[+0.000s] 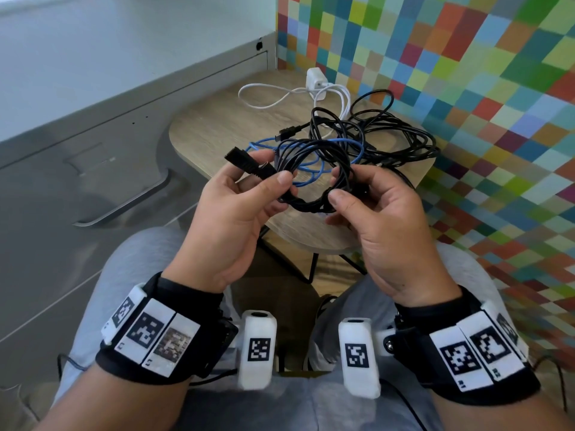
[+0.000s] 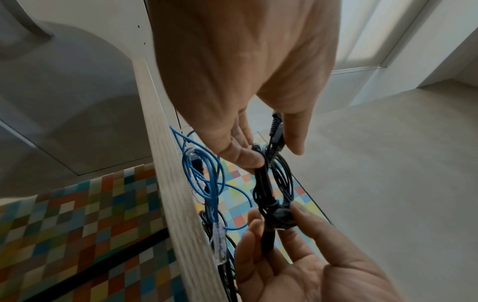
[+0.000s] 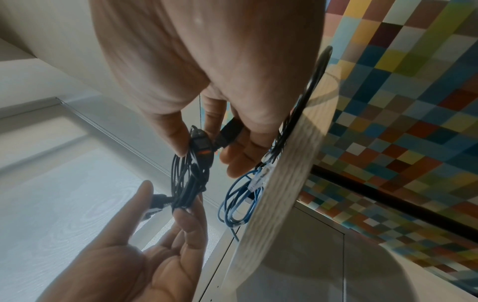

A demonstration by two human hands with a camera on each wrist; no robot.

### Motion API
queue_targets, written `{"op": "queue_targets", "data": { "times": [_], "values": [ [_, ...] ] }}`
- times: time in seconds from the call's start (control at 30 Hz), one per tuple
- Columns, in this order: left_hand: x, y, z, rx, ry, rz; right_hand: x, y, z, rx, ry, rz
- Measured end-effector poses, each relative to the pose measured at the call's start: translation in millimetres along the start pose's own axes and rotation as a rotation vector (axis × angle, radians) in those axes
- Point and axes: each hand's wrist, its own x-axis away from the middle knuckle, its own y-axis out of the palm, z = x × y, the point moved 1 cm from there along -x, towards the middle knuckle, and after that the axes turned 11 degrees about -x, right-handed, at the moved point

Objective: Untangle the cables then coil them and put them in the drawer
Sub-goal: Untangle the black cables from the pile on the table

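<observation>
The black cable coil (image 1: 314,178) was held in the air between the two hands, just above the near edge of the small wooden tabletop (image 1: 217,126). It lay directly between them, its ring stretched left to right, so neither hand was nearer than the other. The left hand (image 1: 236,209) was closed on the left side of the coil, thumb and fingers pinching the strands, with a black connector (image 1: 245,163) projecting up and to the left from the grip. The right hand (image 1: 382,219) was closed on the right side, thumb and forefinger pinching the bundled turns. The drawer front with its metal handle (image 1: 124,203) lay to the left, on the left hand's side, and appeared shut, so that hand was judged better placed to open it.

The coil looked like several thin, loosely gathered turns, roughly round and not tied. On the tabletop beyond it lay a blue network cable (image 1: 311,154) in loose loops, a larger tangle of black cable (image 1: 395,135) to the far right, and a white charger with its white cord (image 1: 314,82) at the far edge. These appeared still to be sorted.
</observation>
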Motion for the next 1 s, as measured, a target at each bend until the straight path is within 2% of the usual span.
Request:
{"op": "queue_targets", "data": {
  "times": [0.37,1.0],
  "values": [
    [0.0,0.4,0.2,0.058,-0.003,-0.004,0.1,0.9,1.9,0.071,-0.018,-0.030],
    [-0.3,-0.8,-2.2,0.063,0.028,-0.025,2.4,2.5,-1.2,-0.002,-0.001,-0.082]
  ]
}}
